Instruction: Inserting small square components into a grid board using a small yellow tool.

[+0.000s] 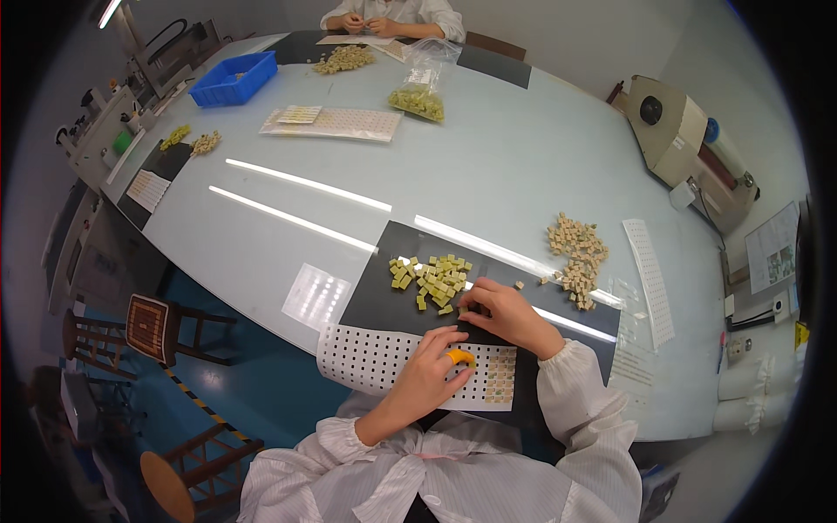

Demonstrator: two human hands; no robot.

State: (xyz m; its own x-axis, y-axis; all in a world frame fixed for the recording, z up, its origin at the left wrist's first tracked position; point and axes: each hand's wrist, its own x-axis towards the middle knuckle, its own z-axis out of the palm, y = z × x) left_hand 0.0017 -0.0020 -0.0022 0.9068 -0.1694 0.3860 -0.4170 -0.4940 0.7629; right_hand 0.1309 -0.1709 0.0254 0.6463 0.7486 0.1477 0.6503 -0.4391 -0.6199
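Observation:
My left hand (429, 373) rests on a white sheet with rows of square holes (362, 353). An orange cover sits on one of its fingers, and the thumb and fingers are apart. At the sheet's right end, several columns of holes hold small beige cubes (500, 376). My right hand (506, 315) is pinched just above the sheet's far edge, beside a loose pile of yellow-green cubes (440, 277). Between its fingertips there seems to be a small cube, mostly hidden. Both the pile and the sheet lie on a black mat (370, 301).
Beige cubes (577, 253) lie heaped to the right, beside another perforated strip (648, 283). Farther off are a bag of yellow-green cubes (420, 98), a blue bin (234, 80) and stacked sheets (349, 124). Across the table a person (392, 17) works. A machine (671, 126) stands right.

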